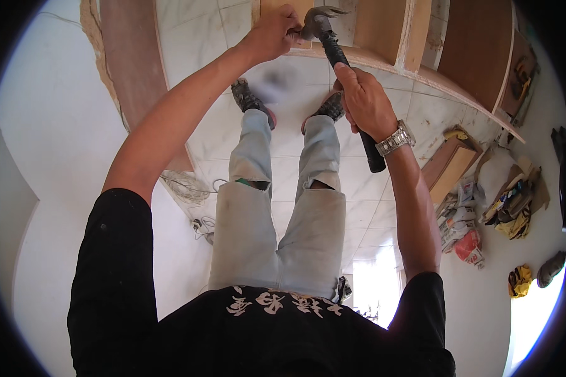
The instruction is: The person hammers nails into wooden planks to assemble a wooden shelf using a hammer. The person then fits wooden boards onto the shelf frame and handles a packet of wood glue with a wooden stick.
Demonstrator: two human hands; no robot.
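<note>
1. Claw hammer [333, 51], black grip, top centre of the frame; head uppermost, claw pointing right, shaft slanting down to the right.
2. Right hand [366, 100], upper right of centre: fingers wrapped around the hammer's grip, thumb laid along it; the grip's butt projects below.
3. Metal-banded watch [396, 138], on the right wrist.
4. Left hand [271, 34], top centre: fingers curled, tips just beside the hammer head; whether they pinch something small cannot be told, the spot being partly hidden.
5. Wooden framework [409, 38], top centre to upper right, with brown panels and pale edges; its near end lies behind the left fingertips.
6. Brown board [132, 56], upper left.
7. Coil of wire [187, 187], left of centre, on the tiled floor [371, 182].
8. Dark shoes [248, 97], upper centre, on the tiles.
</note>
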